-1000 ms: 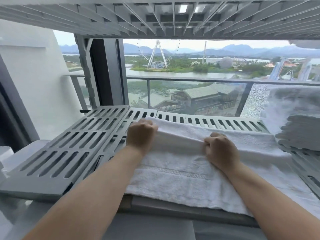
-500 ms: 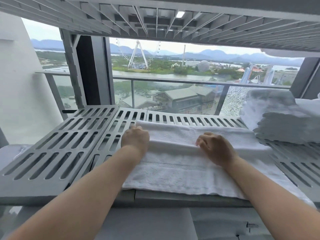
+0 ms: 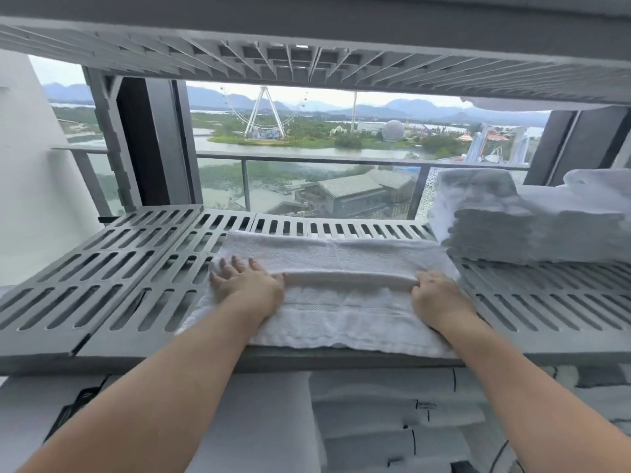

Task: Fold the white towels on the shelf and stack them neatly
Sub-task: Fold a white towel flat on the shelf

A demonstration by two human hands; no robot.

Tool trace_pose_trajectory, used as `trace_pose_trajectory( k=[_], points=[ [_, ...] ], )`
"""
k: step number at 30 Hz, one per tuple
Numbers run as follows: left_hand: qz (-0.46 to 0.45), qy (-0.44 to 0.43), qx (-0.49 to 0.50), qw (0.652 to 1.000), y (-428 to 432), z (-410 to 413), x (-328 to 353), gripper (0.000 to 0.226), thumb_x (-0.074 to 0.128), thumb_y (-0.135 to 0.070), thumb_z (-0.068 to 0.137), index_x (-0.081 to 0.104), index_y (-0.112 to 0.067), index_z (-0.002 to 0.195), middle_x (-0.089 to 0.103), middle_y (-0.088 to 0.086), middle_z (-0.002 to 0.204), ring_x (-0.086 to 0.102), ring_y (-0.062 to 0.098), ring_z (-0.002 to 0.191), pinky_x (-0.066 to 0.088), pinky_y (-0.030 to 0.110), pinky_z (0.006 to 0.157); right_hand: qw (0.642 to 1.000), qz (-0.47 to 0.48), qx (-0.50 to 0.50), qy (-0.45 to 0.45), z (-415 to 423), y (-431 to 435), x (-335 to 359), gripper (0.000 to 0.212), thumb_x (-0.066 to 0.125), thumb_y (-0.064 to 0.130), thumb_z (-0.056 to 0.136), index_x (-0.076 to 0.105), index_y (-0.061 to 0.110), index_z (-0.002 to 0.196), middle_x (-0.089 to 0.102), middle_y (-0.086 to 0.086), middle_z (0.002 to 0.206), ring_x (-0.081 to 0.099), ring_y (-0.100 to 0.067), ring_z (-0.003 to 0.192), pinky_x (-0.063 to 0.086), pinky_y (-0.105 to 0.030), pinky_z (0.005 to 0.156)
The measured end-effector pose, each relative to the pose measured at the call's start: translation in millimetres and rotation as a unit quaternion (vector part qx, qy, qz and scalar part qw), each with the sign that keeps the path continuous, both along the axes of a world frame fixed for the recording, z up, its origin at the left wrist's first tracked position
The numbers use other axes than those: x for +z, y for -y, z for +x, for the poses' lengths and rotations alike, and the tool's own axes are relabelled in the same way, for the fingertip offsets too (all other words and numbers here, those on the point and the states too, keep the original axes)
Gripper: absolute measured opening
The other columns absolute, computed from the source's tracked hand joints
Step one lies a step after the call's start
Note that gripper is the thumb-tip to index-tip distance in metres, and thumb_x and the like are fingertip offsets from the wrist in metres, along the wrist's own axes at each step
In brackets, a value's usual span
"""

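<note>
Grey slatted shelf (image 3: 102,288) carries white towel (image 3: 341,254): left hand (image 3: 247,288) fingers spread flat on it, right hand (image 3: 438,297) fingers curled, gripping fold. Folded towel stack (image 3: 529,233) right of fingers; balcony railing (image 3: 307,158) beyond.

On grey slotted plastic shelf (image 3: 102,285): soft white cloth towel (image 3: 341,322) lying flat, long way left to right. Far part folded over toward front, fold edge across middle. Tall stack of folded white towels (image 3: 512,227) just beside, on right.

Overcast daylight from window (image 3: 307,148); edges warped, slightly soft.
</note>
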State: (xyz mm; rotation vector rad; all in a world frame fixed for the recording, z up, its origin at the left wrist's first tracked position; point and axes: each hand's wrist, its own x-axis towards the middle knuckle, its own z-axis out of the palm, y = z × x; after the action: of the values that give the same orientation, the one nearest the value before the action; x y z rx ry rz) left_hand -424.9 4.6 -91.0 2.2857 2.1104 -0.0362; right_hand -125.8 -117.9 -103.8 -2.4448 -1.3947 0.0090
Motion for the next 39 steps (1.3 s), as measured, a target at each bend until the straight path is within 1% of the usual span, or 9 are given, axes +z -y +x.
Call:
trace_pose_trajectory(
  k=[4, 9, 13, 20, 25, 28, 31, 35, 39],
  points=[
    [0.041, 0.057, -0.105, 0.992, 30.8, 3.4, 3.5, 0.069, 0.020, -0.053, 0.104, 0.021, -0.011, 0.158, 0.017, 0.018, 0.165, 0.013, 0.036, 0.152, 0.013, 0.053, 0.124, 0.994, 0.060, 0.060, 0.066, -12.4, 19.2, 9.1, 0.021, 0.047, 0.020, 0.095, 0.066, 0.013, 0.099, 0.064, -0.007, 0.103, 0.060, -0.027, 0.101, 0.050, -0.039, 0.087],
    [0.012, 0.077, -0.309, 0.948, 72.2, 0.1, 4.6, 0.060, 0.038, -0.059, 0.100, 0.041, -0.027, 0.150, 0.031, 0.001, 0.162, 0.027, 0.023, 0.149, 0.026, 0.045, 0.118, 0.940, 0.181, 0.282, 0.061, -44.8, 49.8, 5.1, 0.022, 0.065, 0.039, 0.092, 0.076, 0.021, 0.098, 0.069, 0.002, 0.101, 0.064, -0.018, 0.097, 0.053, -0.033, 0.085],
    [0.065, 0.044, -0.363, 0.928, 91.2, -26.3, -6.3, 0.083, 0.051, -0.076, 0.086, 0.037, -0.030, 0.154, 0.034, -0.005, 0.161, 0.032, 0.018, 0.147, 0.030, 0.038, 0.118, 0.913, 0.142, 0.345, 0.162, -49.9, 72.9, -9.6, 0.058, 0.054, 0.073, 0.083, 0.071, 0.024, 0.109, 0.066, 0.005, 0.107, 0.061, -0.014, 0.101, 0.053, -0.032, 0.080],
    [0.186, 0.095, -0.404, 0.891, 105.9, -51.3, -10.9, 0.040, 0.059, -0.042, 0.098, 0.065, -0.021, 0.131, 0.063, -0.001, 0.137, 0.063, 0.022, 0.121, 0.054, 0.040, 0.095, 0.899, 0.197, 0.337, 0.198, -36.3, 94.8, -17.4, 0.019, 0.068, 0.024, 0.088, 0.072, 0.018, 0.106, 0.069, 0.001, 0.101, 0.068, -0.024, 0.093, 0.058, -0.036, 0.067],
    [0.304, 0.015, -0.469, 0.829, 110.6, -57.3, -17.0, 0.040, 0.080, -0.039, 0.082, 0.076, -0.015, 0.112, 0.076, 0.002, 0.110, 0.073, 0.025, 0.093, 0.061, 0.037, 0.068, 0.894, 0.199, 0.326, 0.234, -19.5, 97.1, -12.0, 0.037, 0.067, 0.056, 0.086, 0.071, 0.024, 0.105, 0.069, 0.006, 0.101, 0.066, -0.016, 0.093, 0.055, -0.031, 0.067],
    [0.351, 0.013, -0.503, 0.789, 103.6, -56.0, -9.3, 0.021, 0.066, -0.036, 0.093, 0.078, -0.018, 0.094, 0.074, -0.004, 0.085, 0.070, 0.021, 0.077, 0.057, 0.033, 0.053, 0.873, 0.211, 0.357, 0.255, -11.6, 91.9, -18.4, 0.037, 0.063, 0.053, 0.090, 0.071, 0.018, 0.100, 0.066, 0.001, 0.095, 0.065, -0.022, 0.088, 0.056, -0.035, 0.067],
    [0.316, -0.009, -0.495, 0.810, 91.5, -50.5, 3.5, 0.028, 0.051, -0.031, 0.102, 0.070, -0.019, 0.084, 0.067, -0.004, 0.074, 0.067, 0.021, 0.071, 0.055, 0.036, 0.053, 0.858, 0.271, 0.338, 0.276, -4.2, 87.5, -25.2, 0.028, 0.055, 0.036, 0.098, 0.068, 0.014, 0.087, 0.061, 0.000, 0.081, 0.061, -0.024, 0.077, 0.051, -0.034, 0.056],
    [0.235, -0.127, -0.388, 0.882, 56.3, -17.5, 39.4, 0.018, 0.049, -0.008, 0.090, 0.053, -0.025, 0.096, 0.058, -0.012, 0.080, 0.058, 0.015, 0.067, 0.038, 0.028, 0.047, 0.904, 0.249, 0.202, 0.281, -13.8, 56.6, -1.0, 0.010, 0.055, 0.021, 0.085, 0.061, 0.016, 0.080, 0.059, 0.000, 0.074, 0.062, -0.029, 0.065, 0.042, -0.029, 0.049],
    [0.243, -0.053, -0.307, 0.919, -3.8, 21.6, 79.8, 0.029, 0.042, 0.003, 0.084, 0.045, -0.024, 0.094, 0.057, -0.004, 0.085, 0.056, 0.019, 0.075, 0.043, 0.033, 0.057, 0.935, 0.223, 0.062, 0.267, -8.6, -18.4, 52.7, 0.014, 0.055, 0.006, 0.078, 0.068, 0.009, 0.082, 0.061, -0.012, 0.077, 0.061, -0.034, 0.073, 0.040, -0.035, 0.063]
  ],
)
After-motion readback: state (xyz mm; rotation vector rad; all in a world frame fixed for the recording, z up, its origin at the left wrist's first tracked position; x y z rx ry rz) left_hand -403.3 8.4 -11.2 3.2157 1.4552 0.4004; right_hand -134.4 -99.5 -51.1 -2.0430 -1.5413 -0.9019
